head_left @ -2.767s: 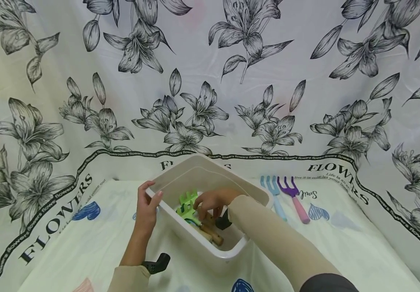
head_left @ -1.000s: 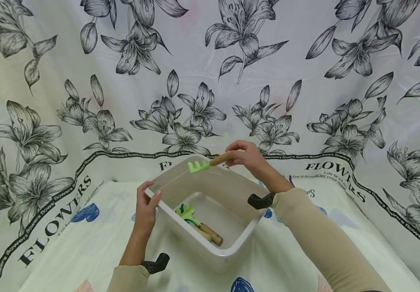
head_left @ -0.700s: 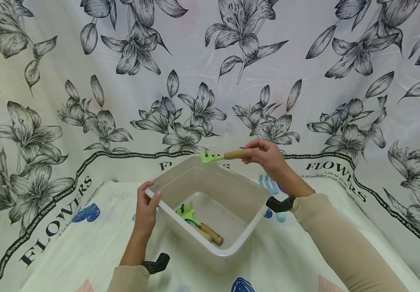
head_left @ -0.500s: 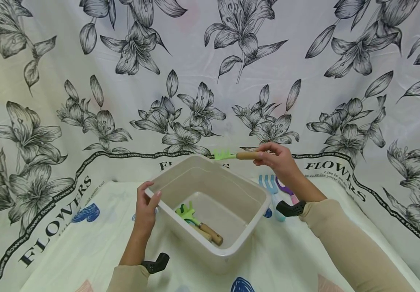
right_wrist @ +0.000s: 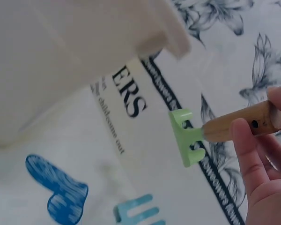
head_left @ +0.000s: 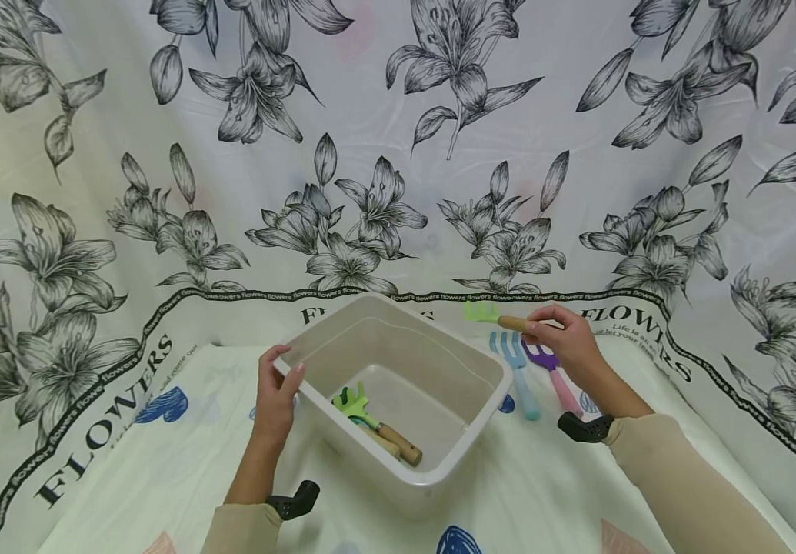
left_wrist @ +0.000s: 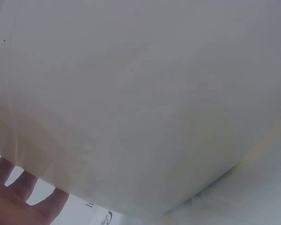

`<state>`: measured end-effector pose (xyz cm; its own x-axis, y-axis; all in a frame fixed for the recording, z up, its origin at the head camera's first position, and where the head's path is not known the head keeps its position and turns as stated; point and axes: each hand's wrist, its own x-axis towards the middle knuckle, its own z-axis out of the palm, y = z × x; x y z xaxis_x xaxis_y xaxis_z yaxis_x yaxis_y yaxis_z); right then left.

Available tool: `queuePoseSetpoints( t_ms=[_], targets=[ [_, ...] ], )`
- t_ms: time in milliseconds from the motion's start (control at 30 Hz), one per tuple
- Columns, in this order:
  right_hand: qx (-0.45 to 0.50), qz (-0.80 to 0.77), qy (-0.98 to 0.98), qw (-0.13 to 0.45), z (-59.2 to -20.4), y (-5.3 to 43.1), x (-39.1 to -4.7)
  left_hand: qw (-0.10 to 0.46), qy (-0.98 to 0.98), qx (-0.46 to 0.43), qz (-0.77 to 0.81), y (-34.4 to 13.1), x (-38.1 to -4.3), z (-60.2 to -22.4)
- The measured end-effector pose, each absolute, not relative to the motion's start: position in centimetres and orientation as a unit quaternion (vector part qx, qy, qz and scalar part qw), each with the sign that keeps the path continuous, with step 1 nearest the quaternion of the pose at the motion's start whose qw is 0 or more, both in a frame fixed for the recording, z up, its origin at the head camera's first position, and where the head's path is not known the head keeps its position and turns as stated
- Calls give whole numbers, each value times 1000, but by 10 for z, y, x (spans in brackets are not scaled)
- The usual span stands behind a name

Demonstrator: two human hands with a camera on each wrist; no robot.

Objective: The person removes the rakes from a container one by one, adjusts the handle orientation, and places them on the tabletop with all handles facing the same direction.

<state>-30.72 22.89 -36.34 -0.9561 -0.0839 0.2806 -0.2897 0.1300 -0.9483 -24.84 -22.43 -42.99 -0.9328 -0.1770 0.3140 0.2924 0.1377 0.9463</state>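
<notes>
My right hand (head_left: 567, 342) pinches the wooden handle of a small green hand rake (head_left: 484, 312), raised to the right of the bin. In the right wrist view the thumb and fingers close on the handle (right_wrist: 243, 123), with the green tines pointing away from the hand. My left hand (head_left: 276, 396) grips the left corner of the rim of a beige plastic bin (head_left: 449, 471), which stands tilted. Inside the bin lie another green hand rake (head_left: 354, 403) with a wooden handle and, partly hidden under it, a second wooden handle (head_left: 382, 441).
To the bin's right, a light blue hand fork (head_left: 524, 385) and a purple hand fork with a pink handle (head_left: 564, 392) lie side by side on the printed cloth (head_left: 155, 469). A flower-patterned curtain (head_left: 370, 92) rises behind.
My right hand has come up out of the bin with the green hand rake, then carried it right and slightly down, near the two forks. The left hand keeps its grip on the rim.
</notes>
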Motion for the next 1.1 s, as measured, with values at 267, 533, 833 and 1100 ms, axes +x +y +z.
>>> queuePoseSetpoints(
  t_ms=[267, 533, 833, 1100],
  targets=[
    [85, 669, -733, 93, -391, 259, -300, 180, -727, -44, -661, -224, -249, -431],
    [36, 660, -742, 109, -410, 287, -294, 181, -728, -45, -659, -224, -249, -429],
    [-34, 654, -742, 140, -430, 310, -289, 176, -727, -41, -663, -223, -249, -430],
    [-125, 590, -785, 144, -445, 322, -283, 178, -719, -46, -670, -223, -250, -431]
  ],
)
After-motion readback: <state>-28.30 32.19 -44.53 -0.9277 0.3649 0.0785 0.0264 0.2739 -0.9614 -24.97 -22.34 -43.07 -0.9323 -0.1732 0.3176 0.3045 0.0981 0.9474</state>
